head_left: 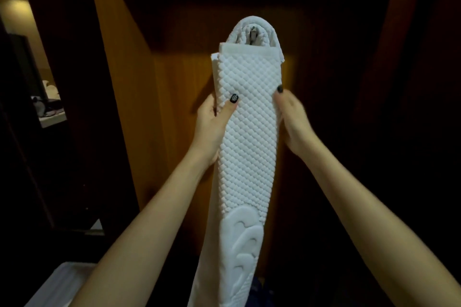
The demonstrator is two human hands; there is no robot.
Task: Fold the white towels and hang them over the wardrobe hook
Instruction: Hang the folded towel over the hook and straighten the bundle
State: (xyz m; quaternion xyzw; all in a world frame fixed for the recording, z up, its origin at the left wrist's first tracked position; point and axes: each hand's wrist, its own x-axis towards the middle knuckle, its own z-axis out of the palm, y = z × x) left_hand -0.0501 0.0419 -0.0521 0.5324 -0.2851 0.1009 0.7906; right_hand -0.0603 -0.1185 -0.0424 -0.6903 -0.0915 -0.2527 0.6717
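White towel (247,132) is on the hook (253,31), folded into a long narrow strip and looped over the top. The metal tip peeks out under the fold. The short end's flat hem sits in front up top, and the long tail drops past the frame bottom. Wood back panel (174,87) is right behind, w/ dark open space both sides, esp. right. Left hand (212,117) grips the strip's left edge, thumb across the front, fingers tucked behind. Right hand (291,117) pinches the right edge at the same height, thumb up front. Both forearms are stretched fwd & up.
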